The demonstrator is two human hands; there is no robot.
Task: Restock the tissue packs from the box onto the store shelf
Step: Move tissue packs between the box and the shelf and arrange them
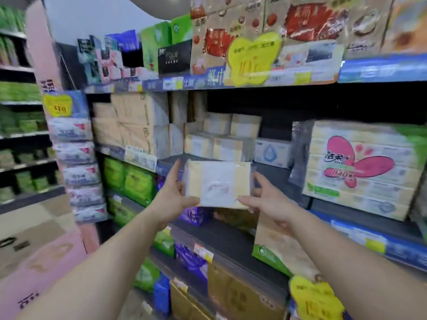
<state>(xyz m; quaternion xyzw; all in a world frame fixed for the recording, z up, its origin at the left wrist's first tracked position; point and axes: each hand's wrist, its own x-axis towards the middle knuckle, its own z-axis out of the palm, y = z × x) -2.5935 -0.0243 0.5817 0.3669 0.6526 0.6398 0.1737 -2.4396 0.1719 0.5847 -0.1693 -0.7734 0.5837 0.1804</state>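
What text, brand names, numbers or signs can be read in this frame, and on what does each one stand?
"洁柔" and "840": pink-flower tissue bundle on the middle shelf, right.
"洁柔": brown packs on the top shelf.
"纸巾": blue shelf-edge strip.
"Face": black pack, faint.
"洁柔": pink pillar.
Yellow price tags: blurred.
Tissue pack held by left hand and right hand: print unreadable.

Beyond my fingers runs a dark shelving unit [288, 98] with blue price strips [383, 68]. Left of my fingers stands a pink end panel [44, 262]; farther left lie beige floor tiles [27, 218], under pale ceiling [97, 15].
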